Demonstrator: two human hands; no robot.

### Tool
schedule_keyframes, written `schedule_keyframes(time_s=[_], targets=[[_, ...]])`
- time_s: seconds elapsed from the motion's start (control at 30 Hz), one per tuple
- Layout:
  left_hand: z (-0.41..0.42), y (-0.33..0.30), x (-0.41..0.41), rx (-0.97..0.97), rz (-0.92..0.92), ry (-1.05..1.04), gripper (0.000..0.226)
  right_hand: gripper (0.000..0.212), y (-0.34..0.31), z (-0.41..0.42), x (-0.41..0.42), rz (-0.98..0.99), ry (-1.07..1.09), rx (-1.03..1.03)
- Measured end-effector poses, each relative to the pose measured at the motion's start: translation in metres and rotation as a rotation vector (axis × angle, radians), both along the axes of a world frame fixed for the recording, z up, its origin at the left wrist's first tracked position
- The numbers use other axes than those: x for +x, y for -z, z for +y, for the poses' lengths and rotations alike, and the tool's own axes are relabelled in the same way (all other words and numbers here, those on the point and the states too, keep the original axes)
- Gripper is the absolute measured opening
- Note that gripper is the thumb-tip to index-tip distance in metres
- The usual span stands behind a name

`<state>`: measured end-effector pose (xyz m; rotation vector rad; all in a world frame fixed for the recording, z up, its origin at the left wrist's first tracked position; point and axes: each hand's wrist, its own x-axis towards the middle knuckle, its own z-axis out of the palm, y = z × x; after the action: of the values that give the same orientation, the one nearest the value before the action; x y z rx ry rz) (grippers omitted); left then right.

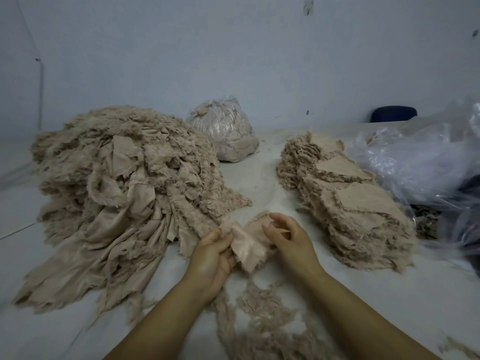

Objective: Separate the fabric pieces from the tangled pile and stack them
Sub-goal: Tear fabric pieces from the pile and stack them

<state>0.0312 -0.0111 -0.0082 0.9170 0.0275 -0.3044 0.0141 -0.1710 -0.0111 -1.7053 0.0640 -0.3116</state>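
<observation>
Pale blue wall (233,61) rises behind a grey table (46,320) that fills most of what I see. On my left sits the pile (122,183), a big tangled mound of beige fabric with frayed edges, its lower folds spilling toward me. On my right, well apart from it, lies the stack (345,198), pieces laid flat in overlapping layers. Crumpled clear plastic (420,157) lies just right of the stack, and a tied bag (226,131) of more fabric stands behind, between pile and stack. Loose fluff (259,320) litters the table between my forearms. My left hand (210,258) curls its fingers round one edge of a small piece (248,252), near the foot of the pile. My right hand (288,239) has its fingers bent over the piece's other side, thumb and fingertips pinching it.
</observation>
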Motion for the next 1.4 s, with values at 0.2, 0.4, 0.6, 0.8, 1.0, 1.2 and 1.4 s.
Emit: schedule_keyframes(time_s=[0.2, 0.4, 0.6, 0.8, 1.0, 1.2, 1.4], targets=[[0.000, -0.005, -0.004, -0.016, 0.111, 0.110, 0.035, 0.014, 0.003, 0.010, -0.004, 0.167, -0.308, 0.358], [-0.009, -0.008, -0.006, 0.067, -0.007, 0.124, 0.034, 0.044, 0.002, 0.019, -0.005, 0.286, -0.344, 0.338], [-0.008, -0.015, 0.022, 0.611, -0.310, -0.121, 0.026, 0.027, 0.001, 0.006, 0.001, 0.037, -0.168, 0.234], [-0.036, -0.021, 0.077, 1.004, -0.648, -0.110, 0.031, 0.024, 0.002, -0.019, 0.020, -0.022, 0.319, -0.228], [-0.059, 0.003, 0.112, 1.289, -0.681, -0.039, 0.028, 0.039, 0.009, -0.034, 0.021, 0.184, 0.281, -0.584], [-0.018, -0.012, 0.095, 1.359, -0.843, -0.191, 0.021, 0.033, 0.007, -0.032, 0.017, 0.149, 0.167, -0.927], [0.052, -0.003, 0.071, 2.075, -1.169, -0.083, 0.034, 0.027, 0.009, -0.027, 0.015, 0.143, 0.112, -0.991]])
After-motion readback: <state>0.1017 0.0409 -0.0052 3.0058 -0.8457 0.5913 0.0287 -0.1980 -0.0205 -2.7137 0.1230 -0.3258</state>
